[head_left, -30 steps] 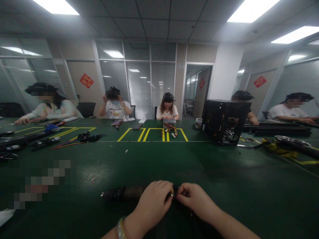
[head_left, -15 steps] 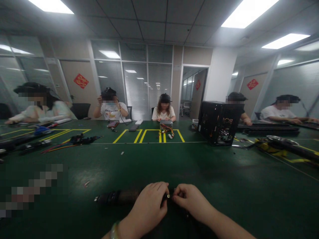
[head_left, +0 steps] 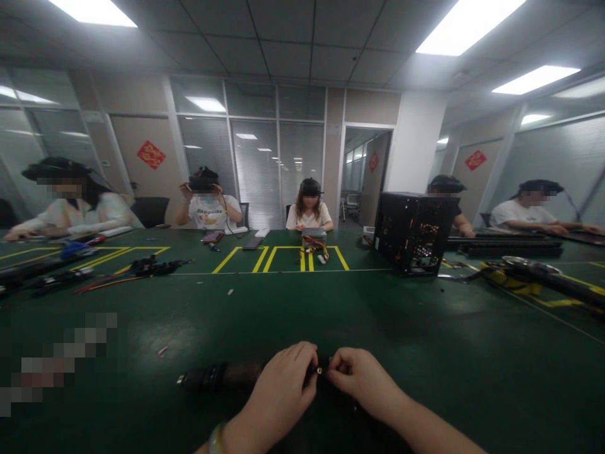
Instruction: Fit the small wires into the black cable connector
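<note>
My left hand (head_left: 287, 377) is closed, thumb against fingers, on a small black part with a shiny gold-coloured end (head_left: 319, 371); its exact kind does not show. Just to the right, my right hand (head_left: 363, 382) pinches thumb and fingertips together close to that gold end. Whatever is in that pinch is too small and dark to make out. A dark cylindrical tool (head_left: 212, 377) with a metal tip, resembling an electric screwdriver, lies on the green table to the left, its right end hidden behind my left hand. Below my right hand is a tiny bright spot.
A black computer case (head_left: 413, 233) stands at the right, beyond my hands. Loose cables (head_left: 154, 266) lie at the left. Across the table (head_left: 265, 315), a person sits behind a power supply (head_left: 314, 237) with coloured wires. Black-and-yellow gear (head_left: 515, 277) lies far right.
My hands stay nearly in place, still close together around the gold-ended part. Across the table, one person's second hand has risen to their headgear. The view shifts slightly.
</note>
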`<state>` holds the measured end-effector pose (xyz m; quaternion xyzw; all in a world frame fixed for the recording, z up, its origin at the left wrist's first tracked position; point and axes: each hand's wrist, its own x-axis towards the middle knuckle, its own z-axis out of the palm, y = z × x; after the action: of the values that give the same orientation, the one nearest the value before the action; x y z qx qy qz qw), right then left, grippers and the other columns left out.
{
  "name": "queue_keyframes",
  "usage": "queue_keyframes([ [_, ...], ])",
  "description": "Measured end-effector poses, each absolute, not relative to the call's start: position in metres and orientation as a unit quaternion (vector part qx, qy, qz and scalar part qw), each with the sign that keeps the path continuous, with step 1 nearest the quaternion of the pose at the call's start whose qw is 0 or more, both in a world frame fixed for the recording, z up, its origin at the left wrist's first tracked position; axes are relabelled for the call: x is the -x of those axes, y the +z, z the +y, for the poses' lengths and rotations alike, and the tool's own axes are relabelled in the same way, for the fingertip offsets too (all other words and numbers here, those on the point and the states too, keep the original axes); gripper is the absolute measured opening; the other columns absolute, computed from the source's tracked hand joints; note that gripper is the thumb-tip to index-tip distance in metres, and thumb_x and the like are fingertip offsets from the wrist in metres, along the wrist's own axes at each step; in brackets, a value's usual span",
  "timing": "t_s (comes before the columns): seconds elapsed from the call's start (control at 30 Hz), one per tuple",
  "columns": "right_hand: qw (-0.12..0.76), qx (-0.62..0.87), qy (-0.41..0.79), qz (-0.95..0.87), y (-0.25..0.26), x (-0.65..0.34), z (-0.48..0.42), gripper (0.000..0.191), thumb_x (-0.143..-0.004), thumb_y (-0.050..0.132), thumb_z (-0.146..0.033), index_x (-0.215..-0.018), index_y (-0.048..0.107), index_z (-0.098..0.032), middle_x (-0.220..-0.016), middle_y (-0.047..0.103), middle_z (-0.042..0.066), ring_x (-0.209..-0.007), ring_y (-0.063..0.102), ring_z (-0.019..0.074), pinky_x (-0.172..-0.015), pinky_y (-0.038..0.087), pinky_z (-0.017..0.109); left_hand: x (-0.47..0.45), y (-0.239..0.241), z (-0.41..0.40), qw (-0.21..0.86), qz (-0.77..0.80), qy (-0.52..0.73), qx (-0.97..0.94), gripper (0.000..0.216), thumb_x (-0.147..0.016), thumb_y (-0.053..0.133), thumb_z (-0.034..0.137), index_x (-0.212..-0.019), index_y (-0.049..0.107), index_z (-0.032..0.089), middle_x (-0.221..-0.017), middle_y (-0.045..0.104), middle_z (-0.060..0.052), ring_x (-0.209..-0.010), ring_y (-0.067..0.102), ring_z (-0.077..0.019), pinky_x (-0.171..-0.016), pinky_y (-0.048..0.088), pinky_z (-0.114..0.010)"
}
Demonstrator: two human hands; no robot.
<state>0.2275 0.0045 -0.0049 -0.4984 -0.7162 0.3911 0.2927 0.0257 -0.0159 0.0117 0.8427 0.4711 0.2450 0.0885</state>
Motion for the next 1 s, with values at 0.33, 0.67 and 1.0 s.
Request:
queue_keyframes([
  [0.33, 0.29, 0.494, 0.4, -0.715, -0.0076, -0.2278, 0.0055, 0.009, -0.081, 0.063, -0.023, -0.08, 0.067, -0.016, -0.065, 0.062, -0.003, -0.056, 0.052, 0.0096, -0.049, 0.033, 0.017, -0.0266, 0.0144, -0.018, 0.094, 0.471, 0.253, -0.839, 0.02, -0.081, 0.05, 0.011, -0.097, 0.054, 0.022, -0.102, 0.061, -0.002, -0.092, 0.057, -0.0196, -0.085, 0.044, -0.033],
  [0.67, 0.289, 0.503, 0.377, -0.722, -0.0064, -0.2277, 0.0061, 0.009, -0.082, 0.062, -0.023, -0.081, 0.068, -0.016, -0.067, 0.065, -0.002, -0.058, 0.056, 0.0108, -0.05, 0.035, 0.018, -0.0248, 0.0091, -0.0144, 0.093, 0.447, 0.252, -0.853, 0.017, -0.083, 0.054, 0.014, -0.095, 0.062, 0.023, -0.105, 0.066, -0.002, -0.099, 0.059, -0.0211, -0.092, 0.044, -0.038],
  [1.0, 0.275, 0.498, 0.359, -0.74, -0.0113, -0.2309, 0.01, 0.01, -0.082, 0.062, -0.024, -0.081, 0.07, -0.017, -0.067, 0.065, -0.002, -0.059, 0.055, 0.011, -0.051, 0.034, 0.019, -0.0245, 0.0081, -0.0118, 0.094, 0.449, 0.241, -0.855, 0.015, -0.086, 0.057, 0.015, -0.097, 0.064, 0.024, -0.104, 0.066, 0.0, -0.099, 0.058, -0.0205, -0.09, 0.043, -0.037],
])
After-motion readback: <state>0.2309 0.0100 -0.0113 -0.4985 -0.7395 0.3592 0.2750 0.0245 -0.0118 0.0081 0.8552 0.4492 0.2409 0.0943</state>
